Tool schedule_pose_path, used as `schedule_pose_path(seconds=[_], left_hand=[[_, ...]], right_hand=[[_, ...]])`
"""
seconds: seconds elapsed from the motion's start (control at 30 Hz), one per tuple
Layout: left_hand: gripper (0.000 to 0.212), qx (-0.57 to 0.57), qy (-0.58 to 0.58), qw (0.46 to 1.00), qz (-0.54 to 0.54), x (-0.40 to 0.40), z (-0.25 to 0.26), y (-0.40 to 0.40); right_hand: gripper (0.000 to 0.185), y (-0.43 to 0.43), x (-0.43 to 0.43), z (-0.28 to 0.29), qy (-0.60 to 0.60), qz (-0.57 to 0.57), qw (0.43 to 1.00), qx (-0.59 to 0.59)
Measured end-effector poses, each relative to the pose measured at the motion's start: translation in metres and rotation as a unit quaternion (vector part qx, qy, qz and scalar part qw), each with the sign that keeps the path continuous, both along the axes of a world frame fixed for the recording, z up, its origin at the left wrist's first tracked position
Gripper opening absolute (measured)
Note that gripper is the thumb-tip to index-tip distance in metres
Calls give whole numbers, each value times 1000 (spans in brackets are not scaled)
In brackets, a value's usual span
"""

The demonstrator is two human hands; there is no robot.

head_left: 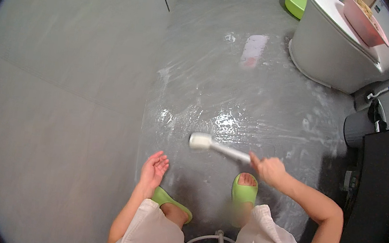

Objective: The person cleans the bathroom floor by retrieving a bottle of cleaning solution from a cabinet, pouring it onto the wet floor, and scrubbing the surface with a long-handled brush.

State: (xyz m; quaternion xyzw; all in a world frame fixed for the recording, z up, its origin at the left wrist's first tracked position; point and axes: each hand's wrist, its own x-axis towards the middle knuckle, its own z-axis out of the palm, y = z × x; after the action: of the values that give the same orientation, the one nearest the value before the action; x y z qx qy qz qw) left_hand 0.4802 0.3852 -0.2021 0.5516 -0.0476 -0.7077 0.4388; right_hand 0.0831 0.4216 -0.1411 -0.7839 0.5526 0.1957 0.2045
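Note:
My right hand [270,170] grips the white handle of a scrub brush [201,141], its fingers wrapped round the end. The brush head points left, low over or touching the wet grey floor [210,173]; blur hides which. Soapy streaks and water glints spread across the floor beyond the brush. My left hand [154,169] hangs empty near my left knee, palm turned up and fingers loosely apart. Below my hands are my feet in green slippers [244,193], with part of a white stool [220,236] between my legs.
A white toilet [332,47] stands at upper right, with a pink basin [364,24] on its lid and a green basin [295,3] behind. A grey bin [357,125] and dark cabinet [378,178] line the right side. A blue-handled brush [385,90] hangs on the wall. Left is a grey wall [68,89].

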Motion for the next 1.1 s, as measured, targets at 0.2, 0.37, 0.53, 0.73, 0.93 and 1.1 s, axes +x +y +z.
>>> schedule_pose_path(seconds=[0.2, 0.37, 0.53, 0.73, 0.93, 1.1], left_hand=[[29, 0, 12, 999, -35, -28, -5, -2], [27, 4, 5, 999, -44, -45, -5, -4], [27, 12, 12, 998, -60, -68, -6, -11], [28, 1, 7, 996, -86, -92, 6, -20], [27, 5, 35, 996, -79, -113, 1, -14], [27, 9, 37, 994, -102, -112, -3, -5]], right_hand=[[42, 24, -46, 6, 56, 14, 998, 36], [43, 54, -78, -8, 13, -36, 999, -22], [41, 48, -88, -2, 47, -28, 998, 1], [40, 53, -93, 0, 2, 10, 1000, -29], [41, 24, -101, 2, 53, -75, 993, -79], [36, 41, -82, 4, -10, 115, 993, -24]])
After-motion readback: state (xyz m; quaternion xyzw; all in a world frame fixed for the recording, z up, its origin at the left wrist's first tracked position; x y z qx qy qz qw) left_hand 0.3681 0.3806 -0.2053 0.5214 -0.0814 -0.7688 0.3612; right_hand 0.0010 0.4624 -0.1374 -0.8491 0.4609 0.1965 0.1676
